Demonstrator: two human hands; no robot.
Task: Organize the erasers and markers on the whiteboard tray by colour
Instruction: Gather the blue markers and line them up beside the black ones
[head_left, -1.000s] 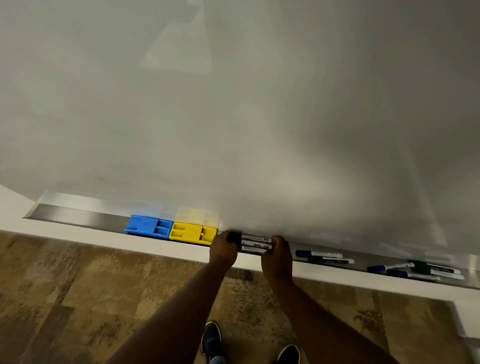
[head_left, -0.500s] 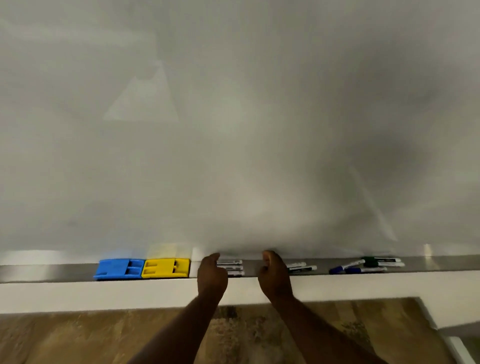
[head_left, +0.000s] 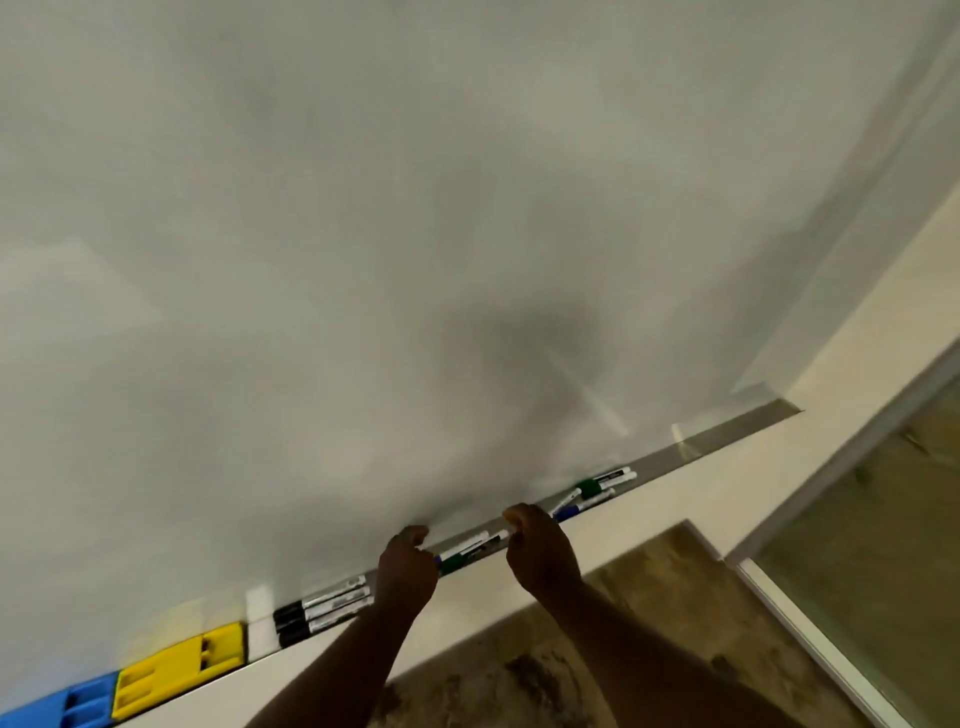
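Note:
A blue eraser (head_left: 57, 704) and a yellow eraser (head_left: 176, 670) sit side by side at the left end of the metal tray (head_left: 727, 436). Three black-capped markers (head_left: 322, 610) lie stacked just right of them. My left hand (head_left: 408, 569) and my right hand (head_left: 540, 551) close on the two ends of a pair of markers, one green-capped and one blue-capped (head_left: 467, 551), lying on the tray. My fingertips are hidden behind the hands. Farther right lie a green-capped marker (head_left: 602, 483) and blue-capped markers (head_left: 576, 506).
The whiteboard (head_left: 467, 234) fills most of the view and is blurred. A white ledge (head_left: 675, 493) runs under the tray. Patterned brown carpet (head_left: 623, 623) is below, and a glass panel (head_left: 857, 545) with a metal frame stands at the right.
Both hands let go of the three black markers, left beside the yellow eraser, and moved right to the green and blue pair. The view swung right and tilted.

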